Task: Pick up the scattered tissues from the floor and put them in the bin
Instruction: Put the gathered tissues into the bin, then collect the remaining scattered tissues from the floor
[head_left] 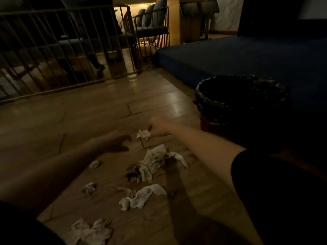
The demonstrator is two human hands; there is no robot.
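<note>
**Far tissue nearly in hand, most of the litter still on the floor**

The person leans low over the wooden floor (88, 110), both arms stretched forward in dim light. The right hand (158, 127) sits right at a small crumpled tissue (143, 134), the farthest piece from the person. It looks curled down onto the tissue's edge, but blur keeps me from saying whether the fingers have actually closed on it. The left hand (115, 143) hovers just beside, fingers bent and apart like a loose claw, holding nothing that I can see.

The bin (208, 101) stands to the right, near the hand and against a low dark blue mattress (238, 55). It is round, lined with a black crinkled bag folded over the rim, with a reddish woven wall showing beneath.

What could go wrong: the tissues are thin, soft and limp, so a shallow pinch may tear a corner away or let the piece slip on the way to the bin. The big wad (153, 163) in the middle looks stained and tangled with something dark, and I expect it could shed scraps when lifted. The long twisted strip (141, 198) may trail and catch. Small balls like the scrap (94, 163) to the left are easy to overlook in this gloom. The flat pair (90, 230) nearest the person lies close to the knees and could get knelt on.
</note>
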